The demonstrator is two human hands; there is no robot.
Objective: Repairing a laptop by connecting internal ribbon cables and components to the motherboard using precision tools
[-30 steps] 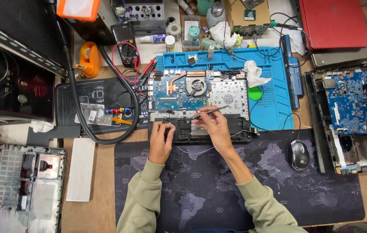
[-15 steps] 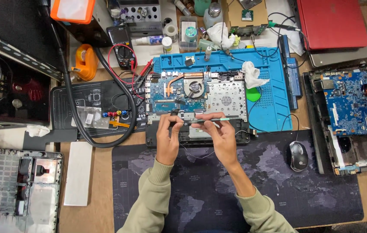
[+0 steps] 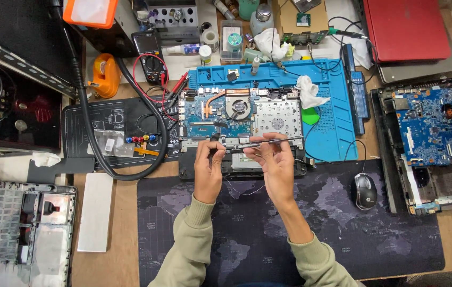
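We see a wooden workbench (image 3: 114, 255) crowded with repair gear, its near part covered by a dark desk mat (image 3: 343, 239) printed with a world map. Beyond the mat lies a blue work mat (image 3: 332, 127), and on it an opened laptop (image 3: 239, 114) with its board and fan bared. A second stripped laptop (image 3: 430, 138) sits at the right edge, a computer mouse (image 3: 365, 190) near it. Above the opened laptop's near edge we find a thin metal strip (image 3: 260, 144) held level, its long axis running left to right, slightly raised toward the right. The left hand (image 3: 208, 170) pinches its left end; the right hand (image 3: 278, 165) grips it near the middle.
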